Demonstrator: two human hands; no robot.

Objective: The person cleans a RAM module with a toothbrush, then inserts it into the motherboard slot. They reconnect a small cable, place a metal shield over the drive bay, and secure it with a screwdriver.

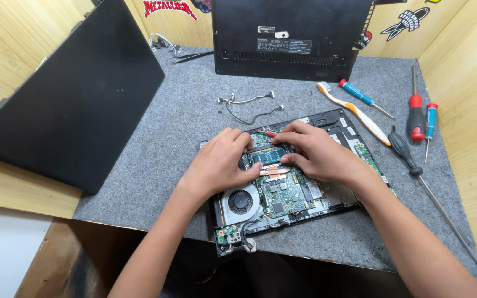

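An opened laptop base (335,122) lies on the grey mat with its green circuit board (282,196) and round fan (240,201) exposed. A memory module (268,155) sits in its slot between my hands. My left hand (219,163) rests on the board with its fingertips at the module's left end. My right hand (316,152) presses its fingers at the module's right end and upper edge. A copper heat pipe (274,171) runs just below the module.
A black laptop cover (288,38) leans against the back wall and a black panel (78,99) stands at the left. Loose wires (249,105), a toothbrush (354,113) and several screwdrivers (415,118) lie on the grey mat (155,160).
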